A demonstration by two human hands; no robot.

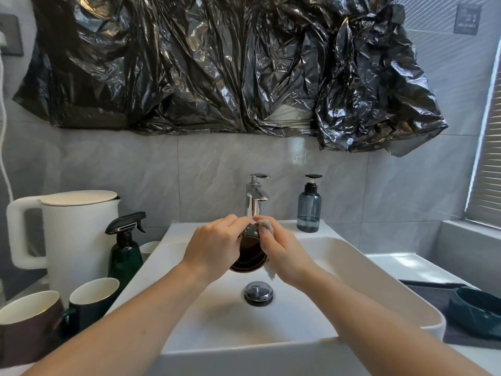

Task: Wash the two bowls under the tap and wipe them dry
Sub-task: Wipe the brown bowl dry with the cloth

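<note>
There is a single view, from a wide-angle camera worn on the person's head. It looks forward and down over the white sink point(352, 256), close above the basin, with both forearms reaching in from the bottom edge. It faces the tiled wall squarely, the tap point(256, 196) near centre. The edges seem bent by the lens.

A white sink point(379, 270) is sitting mid-counter. On the counter's point(401, 263) left side a white kettle point(78, 234), spray bottle point(125, 253) and two mugs point(93, 299) are standing; at its right edge a teal bowl point(474, 310) is lying on a dark mat point(439, 299).
</note>
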